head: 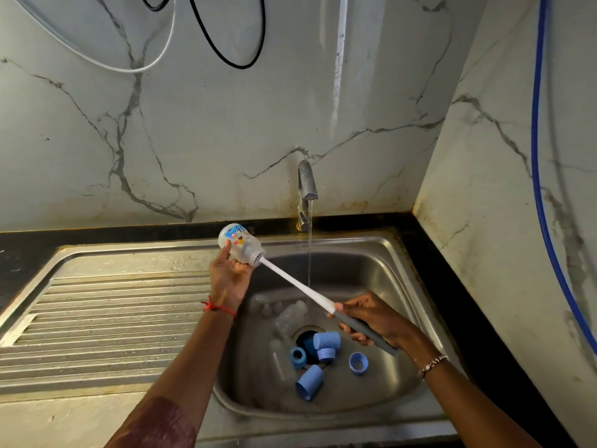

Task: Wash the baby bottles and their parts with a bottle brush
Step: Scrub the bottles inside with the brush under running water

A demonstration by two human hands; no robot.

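My left hand (pixel 228 275) grips a clear baby bottle (pixel 238 243) with a blue printed label, held tilted above the sink's left rim. A bottle brush (pixel 300 287) with a white shaft and grey handle has its bristle head inside the bottle's mouth. My right hand (pixel 371 320) holds the grey handle over the basin. At the bottom of the steel sink (pixel 381 253) lie several blue caps and rings (pixel 326 342) around the drain, plus clear bottles and teats (pixel 287 318) that are hard to make out.
The tap (pixel 307 182) at the back runs a thin stream of water into the basin. A ribbed steel draining board (pixel 106 315) lies to the left. Marble walls close in behind and on the right, with cables and a blue hose (pixel 538 156) hanging.
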